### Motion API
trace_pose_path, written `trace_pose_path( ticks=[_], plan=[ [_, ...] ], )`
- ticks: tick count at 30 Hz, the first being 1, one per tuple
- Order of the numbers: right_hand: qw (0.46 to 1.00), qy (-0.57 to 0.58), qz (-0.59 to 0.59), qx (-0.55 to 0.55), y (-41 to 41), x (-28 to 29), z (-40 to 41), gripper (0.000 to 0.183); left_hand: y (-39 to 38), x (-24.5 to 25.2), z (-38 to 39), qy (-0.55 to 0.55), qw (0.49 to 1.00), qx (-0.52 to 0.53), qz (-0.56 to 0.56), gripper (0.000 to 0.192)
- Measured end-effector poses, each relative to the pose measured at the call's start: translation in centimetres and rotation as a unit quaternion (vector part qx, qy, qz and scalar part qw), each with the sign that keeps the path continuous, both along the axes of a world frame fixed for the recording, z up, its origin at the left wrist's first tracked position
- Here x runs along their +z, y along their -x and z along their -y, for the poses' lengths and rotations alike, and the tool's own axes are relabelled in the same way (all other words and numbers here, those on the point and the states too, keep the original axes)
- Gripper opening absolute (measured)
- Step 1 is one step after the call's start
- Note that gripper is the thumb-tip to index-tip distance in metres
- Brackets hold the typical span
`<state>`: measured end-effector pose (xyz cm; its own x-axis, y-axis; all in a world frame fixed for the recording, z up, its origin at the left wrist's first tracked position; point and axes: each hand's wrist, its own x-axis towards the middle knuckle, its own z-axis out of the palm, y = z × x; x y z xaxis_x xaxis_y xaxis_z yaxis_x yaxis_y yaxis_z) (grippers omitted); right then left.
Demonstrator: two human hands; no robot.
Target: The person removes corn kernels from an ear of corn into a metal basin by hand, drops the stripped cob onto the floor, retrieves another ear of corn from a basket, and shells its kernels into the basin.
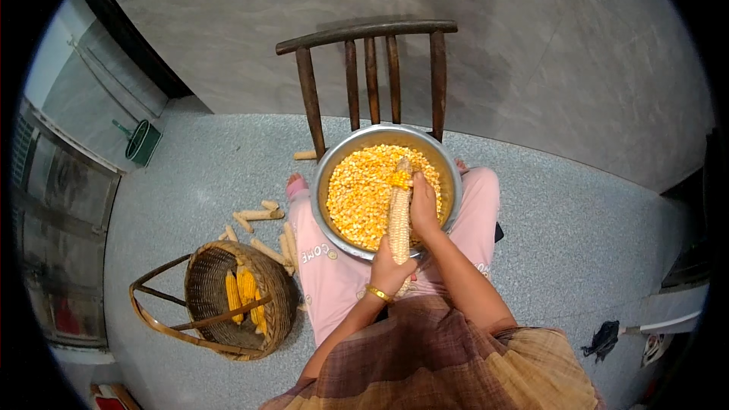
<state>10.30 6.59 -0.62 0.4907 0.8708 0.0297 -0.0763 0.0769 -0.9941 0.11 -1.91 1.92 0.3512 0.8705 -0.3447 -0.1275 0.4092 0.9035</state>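
Note:
My left hand is closed around the lower end of a mostly bare corn cob, a yellow bangle on that wrist. Near the cob's upper end, my right hand presses against it, with its thumb beside a remaining band of yellow kernels. Both hands are over a round metal basin, which holds a thick layer of loose corn kernels. A wicker basket stands on the floor to the left, with several yellow ears of corn inside.
A wooden chair stands behind the basin, against the grey wall. Several stripped cobs lie on the speckled floor between basket and my leg. A green dustpan-like container is at the far left. A dark plastic bag lies at the lower right.

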Motion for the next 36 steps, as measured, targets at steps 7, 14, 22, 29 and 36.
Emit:
trace_pose_path(
  ticks=[7, 14, 22, 29, 36],
  plan=[
    [0.995, 0.018, 0.065, 0.080, -0.2, -0.3, 0.4, 0.037, 0.3, 0.4, -0.1, -0.011, 1.000, 0.005, -0.013, 0.044],
    [0.996, 0.002, -0.059, 0.060, -0.4, 0.1, 0.8, 0.038, 0.5, 0.5, -0.2, 0.005, 1.000, -0.005, 0.022, 0.046],
    [0.974, 0.025, -0.212, 0.079, -0.3, 0.1, 0.4, 0.035, 0.5, -0.3, 0.0, -0.071, 0.991, -0.021, -0.114, 0.042],
    [0.992, 0.018, -0.096, 0.083, 0.0, 1.5, 1.3, 0.037, 0.6, -0.1, -0.1, -0.038, 0.996, -0.004, -0.084, 0.039],
    [0.997, -0.015, -0.067, 0.031, 0.3, 0.9, 0.1, 0.041, 0.6, 0.0, -0.2, -0.177, 0.907, -0.047, -0.380, 0.051]
  ],
)
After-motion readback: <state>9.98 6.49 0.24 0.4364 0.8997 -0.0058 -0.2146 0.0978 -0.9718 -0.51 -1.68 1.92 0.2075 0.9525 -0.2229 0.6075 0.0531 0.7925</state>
